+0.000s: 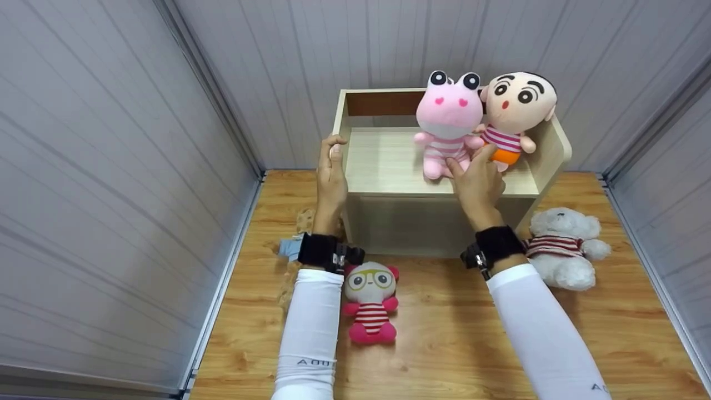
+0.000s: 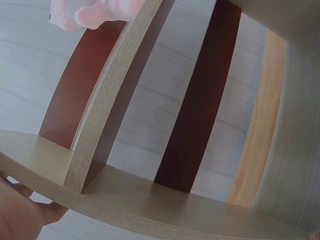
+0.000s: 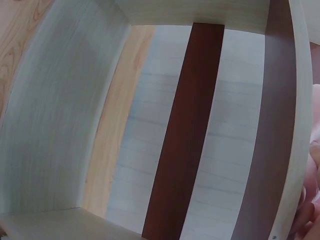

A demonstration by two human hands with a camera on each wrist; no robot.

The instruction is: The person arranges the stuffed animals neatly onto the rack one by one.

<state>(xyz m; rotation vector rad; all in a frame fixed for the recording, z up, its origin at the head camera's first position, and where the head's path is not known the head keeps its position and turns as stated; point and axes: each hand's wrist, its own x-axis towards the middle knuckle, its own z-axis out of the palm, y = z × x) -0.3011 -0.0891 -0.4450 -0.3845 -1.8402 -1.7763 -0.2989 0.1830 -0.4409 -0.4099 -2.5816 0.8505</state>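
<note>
A pale wooden shelf unit [image 1: 383, 155] stands by the back wall. My left hand [image 1: 331, 180] grips its left side panel [image 2: 37, 155] near the top front edge; in the left wrist view fingers lie along the panel's outer face. On the top board at right sits a pink plush toy [image 1: 449, 114] with bulging eyes and a striped body. My right hand [image 1: 479, 180] holds its lower body, thumb at a foot; some fingers are hidden behind it. Close beside that toy, a boy doll [image 1: 519, 100] with orange shorts leans by the right side panel.
On the wooden floor lie a pink-and-white panda plush [image 1: 371, 303] in front of the shelf and a white bear plush [image 1: 564, 250] at right. A brown plush in blue [image 1: 290, 248] is partly hidden by my left arm. Grey walls [image 1: 111, 166] enclose both sides.
</note>
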